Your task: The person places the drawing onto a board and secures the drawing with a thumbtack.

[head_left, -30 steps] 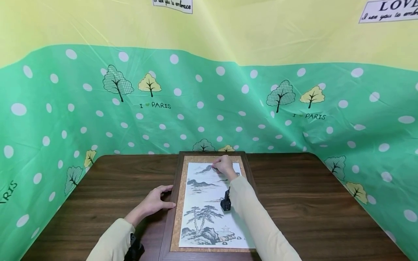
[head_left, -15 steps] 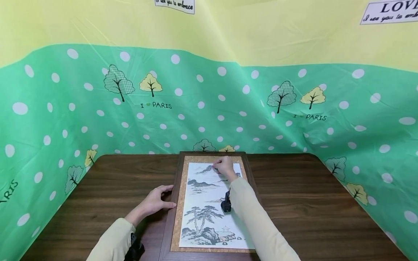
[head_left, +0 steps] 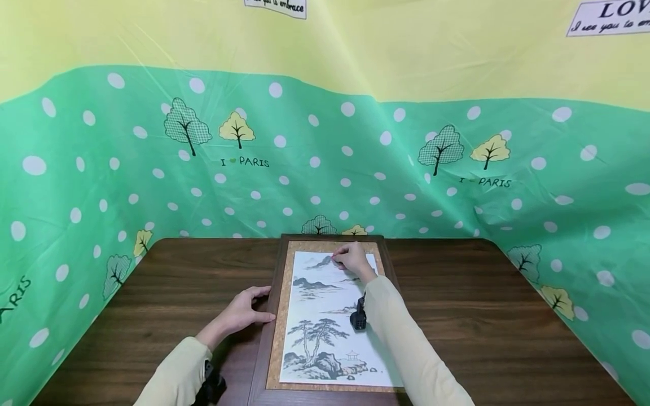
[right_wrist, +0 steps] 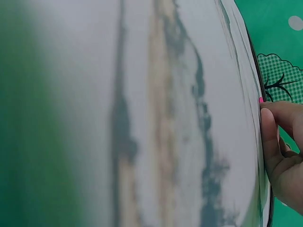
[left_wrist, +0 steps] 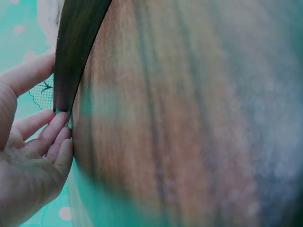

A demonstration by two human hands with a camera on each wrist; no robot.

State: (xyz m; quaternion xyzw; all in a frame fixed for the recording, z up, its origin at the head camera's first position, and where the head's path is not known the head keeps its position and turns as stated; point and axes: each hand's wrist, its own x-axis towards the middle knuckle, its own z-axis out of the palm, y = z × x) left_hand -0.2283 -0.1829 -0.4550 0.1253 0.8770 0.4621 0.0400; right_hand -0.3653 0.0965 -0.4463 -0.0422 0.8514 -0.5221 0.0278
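A framed cork board [head_left: 315, 246] lies on the table in the head view, with a white sheet printed with an ink landscape [head_left: 317, 304] on it. My right hand [head_left: 355, 262] is at the sheet's upper part, thumb and fingertips pinching a small pink push pin [right_wrist: 261, 100] against the paper. Only a bit of the pin shows; its point is hidden. At the board's left side, my left hand [head_left: 238, 313] rests against the dark wooden frame [head_left: 260, 361]. In the left wrist view its extended fingers [left_wrist: 53, 135] touch the frame's edge, thumb apart.
Dark wood-grain tabletop [head_left: 487, 316] stretches to both sides of the board. A green and yellow printed cloth [head_left: 325, 152] hangs behind the table and along its sides. Each wrist carries a black camera [head_left: 358, 317].
The head view has shifted slightly. My right wrist and forearm have swung a little to the right while the fingertips stay at the same place on the sheet. The left hand keeps its place.
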